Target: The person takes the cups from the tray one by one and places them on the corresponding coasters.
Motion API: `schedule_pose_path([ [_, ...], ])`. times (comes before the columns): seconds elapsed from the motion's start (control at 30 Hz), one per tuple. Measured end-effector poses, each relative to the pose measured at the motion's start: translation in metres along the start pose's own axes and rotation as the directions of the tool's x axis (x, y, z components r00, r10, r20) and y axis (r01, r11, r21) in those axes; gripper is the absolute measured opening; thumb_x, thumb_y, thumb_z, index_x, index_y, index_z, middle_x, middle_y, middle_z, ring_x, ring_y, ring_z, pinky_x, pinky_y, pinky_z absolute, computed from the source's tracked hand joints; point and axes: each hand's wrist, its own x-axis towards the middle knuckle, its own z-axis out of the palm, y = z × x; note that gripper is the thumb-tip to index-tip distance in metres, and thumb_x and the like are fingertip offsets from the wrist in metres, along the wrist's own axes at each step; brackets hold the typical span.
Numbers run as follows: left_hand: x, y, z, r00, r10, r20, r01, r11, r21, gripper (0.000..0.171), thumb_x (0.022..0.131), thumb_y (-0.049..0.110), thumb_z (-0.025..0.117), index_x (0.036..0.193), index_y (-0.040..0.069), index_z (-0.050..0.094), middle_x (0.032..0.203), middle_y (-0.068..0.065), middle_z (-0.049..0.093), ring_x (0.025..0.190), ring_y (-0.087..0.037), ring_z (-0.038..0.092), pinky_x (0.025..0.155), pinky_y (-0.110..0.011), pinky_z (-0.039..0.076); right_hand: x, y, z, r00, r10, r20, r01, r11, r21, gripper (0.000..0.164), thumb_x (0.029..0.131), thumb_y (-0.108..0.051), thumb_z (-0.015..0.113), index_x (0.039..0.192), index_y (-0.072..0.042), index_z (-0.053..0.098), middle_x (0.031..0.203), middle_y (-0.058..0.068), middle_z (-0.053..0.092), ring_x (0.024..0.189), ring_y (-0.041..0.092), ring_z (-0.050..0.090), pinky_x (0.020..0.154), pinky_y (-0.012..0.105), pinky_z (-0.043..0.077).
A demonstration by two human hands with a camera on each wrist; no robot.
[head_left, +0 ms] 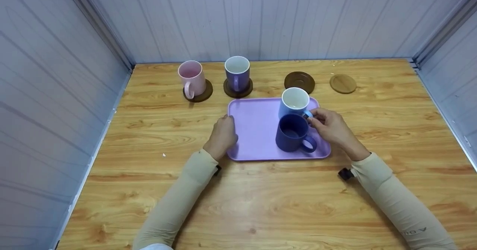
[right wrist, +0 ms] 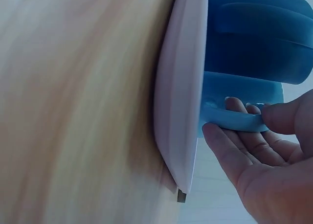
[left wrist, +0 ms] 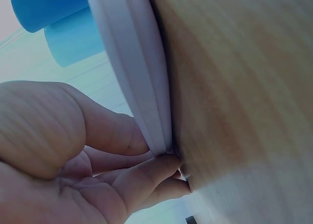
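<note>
A purple tray (head_left: 253,130) lies on the wooden table, bearing a light blue mug (head_left: 292,106) with a dark blue mug (head_left: 291,134) in front of it. My left hand (head_left: 223,132) grips the tray's left edge; in the left wrist view the thumb is on the rim and fingertips (left wrist: 166,163) are at its outer side. My right hand (head_left: 329,125) pinches the light blue mug's handle (right wrist: 234,120), with fingers through and around it. The dark blue mug stands close by, its handle pointing right, untouched by either hand. It hides part of the light blue mug in the head view.
Behind the tray, a pink mug (head_left: 193,79) and a purple mug (head_left: 238,75) stand on dark brown coasters. Another dark coaster (head_left: 299,80) and a lighter wooden coaster (head_left: 343,84) lie at the back right. Panelled walls (head_left: 238,19) enclose the table's back and sides.
</note>
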Motion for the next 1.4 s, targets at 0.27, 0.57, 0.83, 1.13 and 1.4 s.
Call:
schedule_pose_path([
  [0.27, 0.000, -0.001, 0.000, 1.000, 0.003, 0.009, -0.003, 1.000, -0.004, 0.018, 0.085, -0.008, 0.061, 0.103, -0.010, 0.065, 0.105, -0.025, 0.068, 0.100, -0.044, 0.069, 0.085, -0.052, 0.058, 0.000, 0.000, 0.001, 1.000, 0.007, 0.002, -0.007, 1.000, 0.017, 0.014, 0.102, -0.011, 0.064, 0.108, 0.000, 0.071, 0.102, 0.011, 0.073, 0.093, 0.010, 0.069, 0.080, 0.014, 0.054],
  [0.57, 0.000, -0.002, 0.000, 1.000, -0.002, 0.016, 0.002, 1.000, -0.006, 0.020, 0.086, -0.008, 0.061, 0.106, -0.011, 0.065, 0.106, -0.025, 0.068, 0.101, -0.041, 0.069, 0.084, -0.050, 0.058, 0.001, -0.001, 0.001, 1.000, 0.007, 0.000, -0.007, 1.000, 0.022, 0.013, 0.102, -0.009, 0.065, 0.107, 0.001, 0.071, 0.102, 0.011, 0.073, 0.093, 0.013, 0.070, 0.079, 0.015, 0.054],
  [0.83, 0.001, 0.000, -0.001, 1.000, -0.009, 0.021, 0.009, 1.000, -0.005, 0.022, 0.086, -0.008, 0.063, 0.107, -0.010, 0.066, 0.106, -0.025, 0.068, 0.100, -0.040, 0.069, 0.084, -0.050, 0.058, 0.001, 0.001, 0.000, 1.000, 0.003, -0.022, -0.002, 0.998, 0.060, 0.012, 0.100, -0.006, 0.066, 0.106, 0.003, 0.072, 0.099, 0.014, 0.074, 0.091, 0.018, 0.073, 0.078, 0.017, 0.056],
  [1.13, 0.001, -0.001, 0.001, 1.000, -0.002, 0.014, 0.002, 1.000, -0.006, 0.019, 0.086, -0.009, 0.061, 0.104, -0.010, 0.066, 0.105, -0.025, 0.069, 0.099, -0.041, 0.070, 0.083, -0.050, 0.059, -0.002, -0.004, -0.008, 0.998, 0.022, -0.060, -0.012, 0.986, 0.167, 0.015, 0.101, -0.005, 0.065, 0.105, 0.007, 0.073, 0.092, 0.011, 0.076, 0.087, 0.012, 0.073, 0.081, 0.021, 0.059],
  [1.4, 0.000, 0.000, 0.001, 1.000, 0.012, 0.007, -0.012, 1.000, 0.014, 0.019, 0.086, -0.007, 0.062, 0.104, -0.011, 0.066, 0.105, -0.025, 0.068, 0.099, -0.042, 0.070, 0.082, -0.050, 0.059, 0.000, -0.018, -0.024, 0.991, 0.031, -0.129, -0.011, 0.987, 0.157, 0.021, 0.101, -0.014, 0.067, 0.104, 0.007, 0.072, 0.095, 0.018, 0.077, 0.089, 0.016, 0.075, 0.082, 0.024, 0.059],
])
